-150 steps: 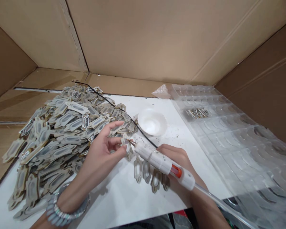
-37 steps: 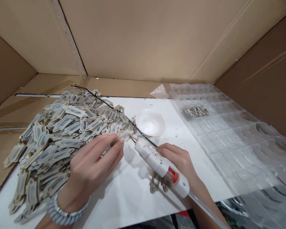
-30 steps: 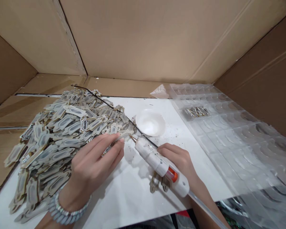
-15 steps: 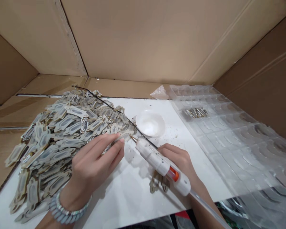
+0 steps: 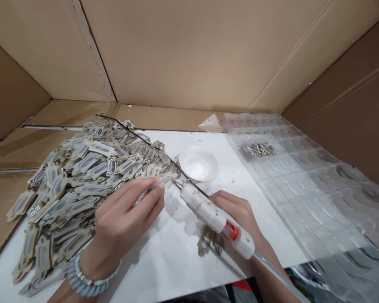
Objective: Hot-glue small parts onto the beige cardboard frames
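My left hand point(image 5: 129, 214) is pinched on a small grey frame-shaped plate point(image 5: 164, 182), its far end reaching past the fingertips. My right hand point(image 5: 235, 210) is closed on a white hot glue gun point(image 5: 205, 212) with an orange part on its body, and hides its handle. The gun's metal tip touches or nearly touches the plate's end; which, I cannot tell. A clear glue stick point(image 5: 273, 271) runs out of the gun's back. Left of my left hand lies a big heap of similar frame plates point(image 5: 82, 181). A few more plates point(image 5: 210, 242) lie beneath the gun.
Behind the gun stands a white bowl point(image 5: 198, 164). A black cord point(image 5: 145, 141) stretches across the heap towards my right hand. On the right lies a clear compartment tray point(image 5: 303, 181), with metal pins point(image 5: 258, 150) in one cell. Cardboard walls point(image 5: 192, 54) enclose the white board point(image 5: 173, 261).
The glue gun has shifted and tilted very slightly, its tip still at the plate's end. Both hands keep their holds almost in place.
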### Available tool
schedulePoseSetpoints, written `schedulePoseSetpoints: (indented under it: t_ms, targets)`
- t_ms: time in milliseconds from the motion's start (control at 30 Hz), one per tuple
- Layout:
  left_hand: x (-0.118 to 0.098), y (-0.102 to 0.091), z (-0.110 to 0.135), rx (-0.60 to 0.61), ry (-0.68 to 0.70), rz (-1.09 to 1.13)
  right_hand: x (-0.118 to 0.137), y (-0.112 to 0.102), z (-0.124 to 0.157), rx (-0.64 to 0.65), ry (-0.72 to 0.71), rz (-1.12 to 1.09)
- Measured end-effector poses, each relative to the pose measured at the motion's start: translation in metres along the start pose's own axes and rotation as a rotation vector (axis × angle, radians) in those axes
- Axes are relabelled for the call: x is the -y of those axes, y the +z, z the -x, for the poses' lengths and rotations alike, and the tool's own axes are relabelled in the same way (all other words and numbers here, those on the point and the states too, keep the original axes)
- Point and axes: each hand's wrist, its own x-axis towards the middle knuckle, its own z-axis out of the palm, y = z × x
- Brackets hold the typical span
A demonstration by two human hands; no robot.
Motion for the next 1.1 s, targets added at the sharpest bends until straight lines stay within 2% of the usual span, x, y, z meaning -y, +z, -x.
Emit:
schedulePoseSetpoints:
  t_ms: [233, 333, 500, 567, 700, 800, 867, 933, 1033, 1100]
  targets:
    - [0.0, 0.0, -0.001, -0.005, -0.006, -0.009, -0.005, 0.003, 0.002, -0.004, 0.001, -0.028]
    - [0.0, 0.0, 0.0, -0.008, -0.005, -0.008, -0.003, 0.001, 0.001, -0.023, -0.013, -0.024]
    - [0.001, -0.001, -0.001, -0.017, -0.006, -0.019, 0.005, -0.006, -0.004, 0.024, 0.019, 0.01]
    - [0.0, -0.001, -0.002, -0.012, -0.016, 0.0, 0.007, -0.007, -0.006, -0.01, 0.03, 0.021]
    - [-0.005, 0.0, -0.002, 0.008, -0.092, 0.165, 0.009, -0.006, -0.009, -0.152, 0.07, -0.005]
    - [-0.012, 0.002, 0.001, 0.059, -0.225, 0.347, 0.013, -0.006, -0.008, -0.211, 0.211, -0.098]
    - [-0.016, 0.004, 0.005, 0.089, -0.314, 0.448, 0.016, -0.007, -0.007, -0.174, 0.325, -0.182]
    - [-0.02, 0.005, 0.008, 0.121, -0.373, 0.555, 0.019, -0.008, -0.006, -0.084, 0.407, -0.272]
    - [-0.027, 0.007, 0.013, 0.154, -0.408, 0.707, 0.024, -0.008, -0.006, 0.009, 0.438, -0.404]
    - [-0.03, 0.007, 0.014, 0.162, -0.411, 0.762, 0.028, -0.007, -0.007, 0.017, 0.426, -0.464]
